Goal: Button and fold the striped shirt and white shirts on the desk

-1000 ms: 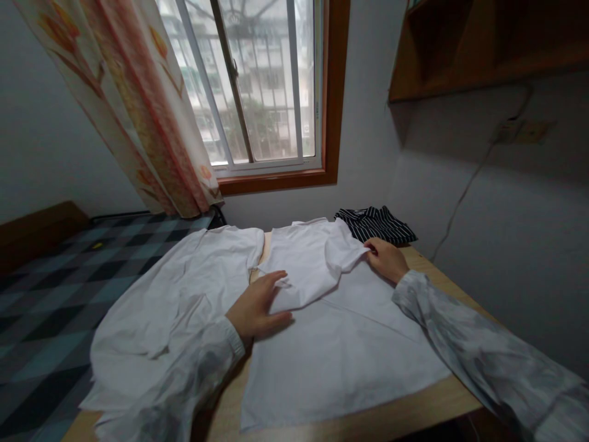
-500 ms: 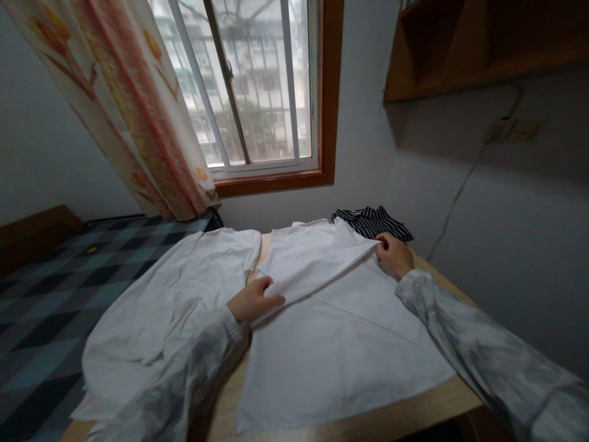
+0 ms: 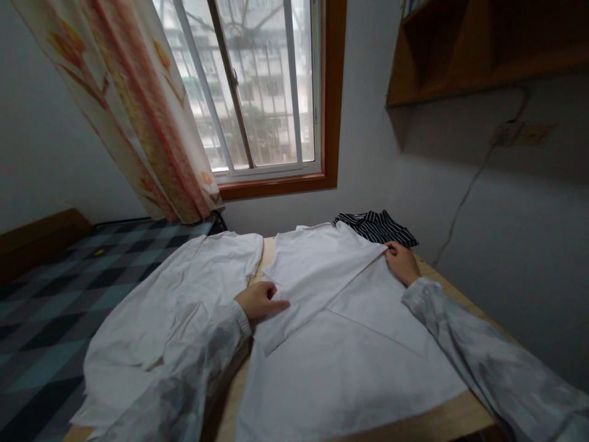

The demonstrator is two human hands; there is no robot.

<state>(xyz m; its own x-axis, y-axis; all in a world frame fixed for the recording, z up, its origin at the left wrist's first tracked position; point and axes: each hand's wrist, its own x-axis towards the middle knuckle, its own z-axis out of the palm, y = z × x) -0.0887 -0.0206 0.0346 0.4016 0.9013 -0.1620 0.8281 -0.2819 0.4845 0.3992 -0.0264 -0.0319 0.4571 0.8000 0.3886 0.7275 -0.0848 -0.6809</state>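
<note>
A white shirt (image 3: pixel 350 374) lies spread over the wooden table, with a sleeve-like flap folded diagonally across its front. My left hand (image 3: pixel 262 301) rests at the shirt's left edge, thumb stretched over the cloth and apart from the curled fingers; some fingertips are hidden. At the upper right, my right hand (image 3: pixel 402 261) pinches the corner of the fold between thumb and fingers. Left of this shirt, partly under my left forearm, is a second white garment (image 3: pixel 151 313), loosely laid and wrinkled.
A black-and-white striped garment (image 3: pixel 377 227) sits at the table's far right. The wooden table (image 3: pixel 460 408) borders a bed with a checked cover (image 3: pixel 41 331). Beyond are a curtain (image 3: pixel 151 123), a window (image 3: pixel 271 92), a wall shelf (image 3: pixel 451 92) and a hanging cord (image 3: pixel 460 202).
The flap's lower edge has dropped from my left thumb and now lies flat, nearer to me. My right hand keeps its pinch on the fold corner. The view has shifted slightly.
</note>
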